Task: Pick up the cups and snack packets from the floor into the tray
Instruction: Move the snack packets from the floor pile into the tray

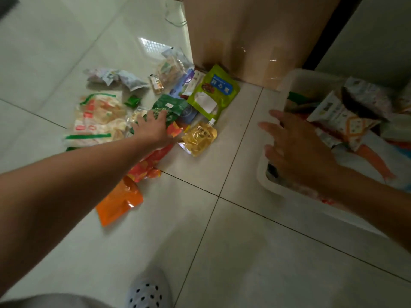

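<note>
Packets partly hidden under your reaching arm; tray [283, 94] cut off at the right edge.

Your left hand [153, 127] lies with straight, spread fingers on the dark green packet [172, 104], covering its near end, and your forearm hides part of the red-orange packet [145, 166]. Your right hand [298, 147] hangs slack and spread, holding nothing, over the white tray's near rim and blocks that corner. The heap inside is blurred; only a white-and-orange packet [340, 121] reads clearly. By the cardboard box [244, 36] the floor holds a lime pouch [213, 92], a yellow pouch [200, 138], an orange packet [120, 201] nearest you and a clear striped packet [97, 118]. Your slipper [149, 290] is cropped at the bottom edge.
</note>
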